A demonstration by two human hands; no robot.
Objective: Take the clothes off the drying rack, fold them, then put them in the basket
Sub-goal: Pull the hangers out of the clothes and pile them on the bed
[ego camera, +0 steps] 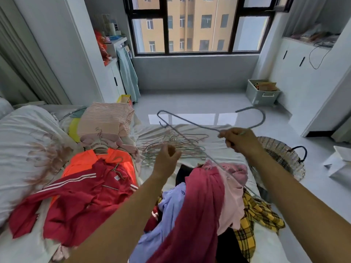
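My right hand (239, 139) grips the neck of a grey wire hanger (191, 123) and holds it up over the bed. My left hand (167, 158) hovers to its left with fingers loosely curled, holding nothing. Below my arms lies a heap of clothes: a dark pink garment (199, 205), a lilac one (171, 211), a pale pink one (232, 198) and a yellow plaid shirt (256, 217). A red jacket with white stripes (76, 202) lies on an orange garment (79, 160) at the left. A woven basket (281, 154) stands on the floor right of the bed.
A pile of empty wire hangers (171, 145) lies on the white bed sheet (218, 147). Striped pink folded clothes (106, 118) sit at the bed's far left, beside a white duvet (24, 141). A grey storage box (263, 92) stands near the window wall.
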